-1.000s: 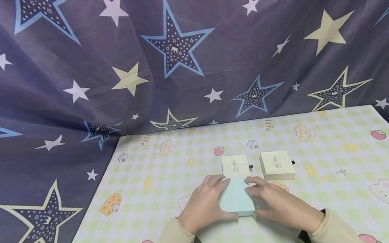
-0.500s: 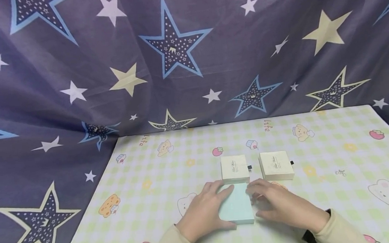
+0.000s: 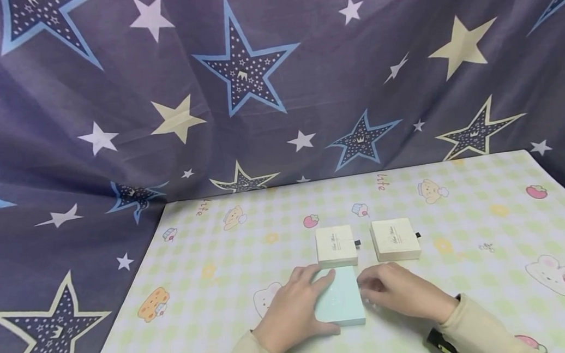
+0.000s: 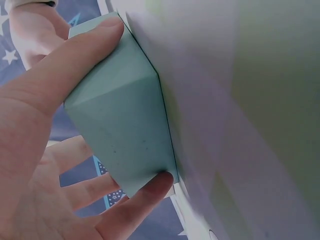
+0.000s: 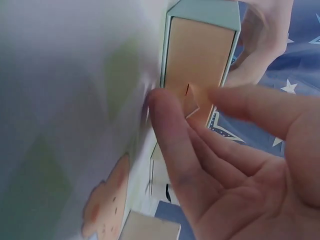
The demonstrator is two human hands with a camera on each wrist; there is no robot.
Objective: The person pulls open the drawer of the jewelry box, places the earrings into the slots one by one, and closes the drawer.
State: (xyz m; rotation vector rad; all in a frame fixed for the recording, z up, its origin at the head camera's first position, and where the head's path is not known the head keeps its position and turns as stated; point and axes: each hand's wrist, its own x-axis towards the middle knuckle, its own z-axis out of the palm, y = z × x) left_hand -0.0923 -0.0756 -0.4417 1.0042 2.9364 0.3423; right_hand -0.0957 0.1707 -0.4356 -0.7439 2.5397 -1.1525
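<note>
A pale mint-green box lies flat on the table, just in front of a cream box. My left hand grips its left part, thumb on the near side and a fingertip on the far side, as the left wrist view shows. My right hand is at the box's right end, fingers bent. In the right wrist view that end shows a tan inner drawer framed by the mint sleeve. A small tan pull tab sticks out of it, with my right thumb and fingertips apart on either side.
A second cream box with a black tab stands at the back right. The first cream box has a similar black tab. A checked cartoon tablecloth covers the table, and a dark star-patterned curtain hangs behind.
The mint box has shifted slightly toward me, away from the cream box behind it. My right hand has let go of the side, and its fingers are now bent at the drawer end.
</note>
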